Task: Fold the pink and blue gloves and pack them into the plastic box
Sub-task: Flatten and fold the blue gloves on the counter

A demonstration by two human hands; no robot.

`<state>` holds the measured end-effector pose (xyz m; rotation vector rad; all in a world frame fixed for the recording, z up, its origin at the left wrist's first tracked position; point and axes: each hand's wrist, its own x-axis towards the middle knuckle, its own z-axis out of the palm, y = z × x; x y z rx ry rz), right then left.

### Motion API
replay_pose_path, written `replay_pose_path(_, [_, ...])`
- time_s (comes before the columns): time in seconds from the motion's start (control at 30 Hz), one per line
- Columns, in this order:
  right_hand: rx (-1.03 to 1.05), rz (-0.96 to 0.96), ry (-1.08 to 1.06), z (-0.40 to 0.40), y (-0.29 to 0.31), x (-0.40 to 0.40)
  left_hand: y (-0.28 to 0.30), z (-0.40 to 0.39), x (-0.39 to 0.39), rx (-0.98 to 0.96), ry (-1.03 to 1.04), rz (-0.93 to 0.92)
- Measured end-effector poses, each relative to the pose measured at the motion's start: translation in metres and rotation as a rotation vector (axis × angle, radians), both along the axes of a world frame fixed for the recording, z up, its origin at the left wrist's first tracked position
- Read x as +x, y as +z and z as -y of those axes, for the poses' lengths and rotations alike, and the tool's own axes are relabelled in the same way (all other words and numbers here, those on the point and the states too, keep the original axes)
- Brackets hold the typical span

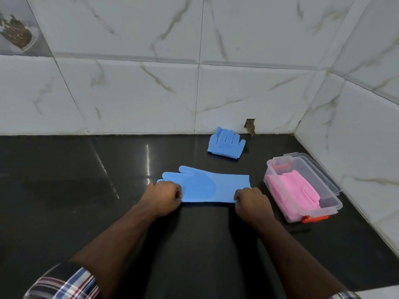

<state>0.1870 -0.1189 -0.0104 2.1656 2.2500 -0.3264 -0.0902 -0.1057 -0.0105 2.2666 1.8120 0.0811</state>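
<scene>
A blue glove [205,184] lies flat on the black counter [86,190], fingers pointing left and cuff to the right. My left hand [162,196] pinches its near edge at the finger end. My right hand [250,200] pinches the near edge at the cuff end. A second blue glove [225,143], folded, sits by the back wall. To the right stands the clear plastic box [332,203] with orange latches, and folded pink gloves [295,190] lie inside it.
White marble-look tiled walls close the counter at the back [151,93] and on the right [356,137]. The box's clear lid [311,162] lies behind and under the box. A chipped hole in the tile [250,126] is beside the folded glove.
</scene>
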Motion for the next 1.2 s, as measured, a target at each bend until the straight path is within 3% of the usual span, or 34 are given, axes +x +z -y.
replay_pose_path(0.17, [-0.124,-0.048,-0.065,0.001,0.002,0.009,0.009,0.0,-0.006,-0.26,-0.002,0.12])
replay_pose_path(0.37, [-0.051,-0.225,-0.125,-0.004,-0.003,0.011,0.009,-0.008,-0.001,-0.089,0.069,0.234])
replay_pose_path(0.7, [0.001,-0.478,-0.254,-0.033,-0.005,0.015,0.004,-0.027,0.023,-0.124,0.081,0.296])
replay_pose_path(0.97, [-0.019,-0.975,-0.527,-0.079,-0.003,0.018,0.008,-0.056,0.049,-0.118,0.088,0.344])
replay_pose_path(1.2, [0.049,-1.084,-0.639,-0.124,0.005,0.013,0.007,-0.081,0.057,-0.139,0.104,0.375])
